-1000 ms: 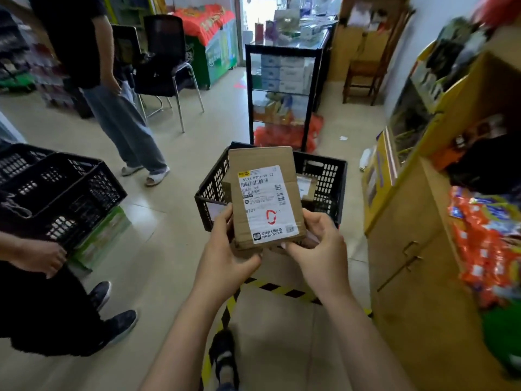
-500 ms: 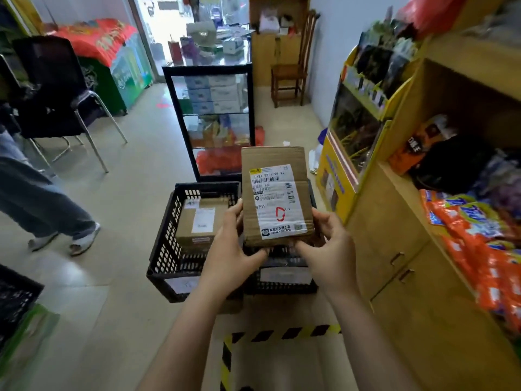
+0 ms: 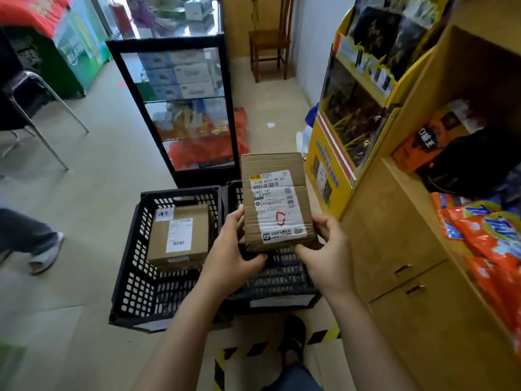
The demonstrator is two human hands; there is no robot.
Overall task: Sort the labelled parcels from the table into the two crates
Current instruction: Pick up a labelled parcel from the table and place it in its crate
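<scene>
Both my hands hold a brown cardboard parcel [image 3: 275,170] with a white shipping label and a red mark, upright above the right black crate [image 3: 282,280]. My left hand [image 3: 231,249] grips its lower left edge and my right hand [image 3: 328,249] grips its lower right corner. On the floor beside it stands the left black crate [image 3: 135,277], which contains one labelled brown box [image 3: 180,238]. The right crate's inside is mostly hidden behind the parcel and my hands.
A black glass display cabinet [image 3: 180,108] stands right behind the crates. A wooden counter [image 3: 394,249] with snack bags and a yellow display stand [image 3: 338,153] lines the right. Another person's foot [image 3: 45,255] is at the left. Striped floor tape [image 3: 253,351] lies near my feet.
My view has turned right and moved closer, so both crates now lie directly below the parcel. The parcel stays held in both hands, lowered slightly toward the right crate.
</scene>
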